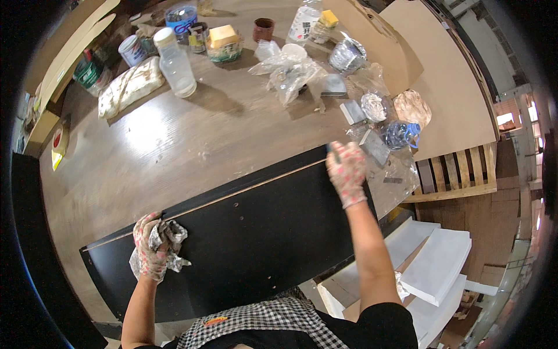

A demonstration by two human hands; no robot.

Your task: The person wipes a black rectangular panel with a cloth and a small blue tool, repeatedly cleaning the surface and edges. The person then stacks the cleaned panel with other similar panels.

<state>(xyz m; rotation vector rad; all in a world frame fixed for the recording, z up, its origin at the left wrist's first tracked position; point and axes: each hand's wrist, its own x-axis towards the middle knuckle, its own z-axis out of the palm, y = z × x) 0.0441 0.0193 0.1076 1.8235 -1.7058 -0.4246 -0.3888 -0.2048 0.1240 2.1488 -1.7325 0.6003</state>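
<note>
A long black panel [250, 227] lies across the near part of the table, with a pale brown line along its far side and a few small holes in its face. My left hand [149, 247], in a pink-spotted white glove, is closed on a crumpled, stained rag [168, 237] at the panel's left part. At the far right end, my gloved right hand [347, 168] is curled over the panel's edge beside the pale line. Something small and dark peeks out at its fingertips; the fingers hide most of it, so its kind is unclear.
Along the table's [145, 168] back stand a clear bottle [176, 67], a wrapped white bundle [131, 87], cans and a yellow sponge [224, 36]. Plastic bags [296, 75], grey blocks [375, 147] and a blue-capped bottle [398, 135] crowd the right. White boards [439, 264] are stacked at lower right.
</note>
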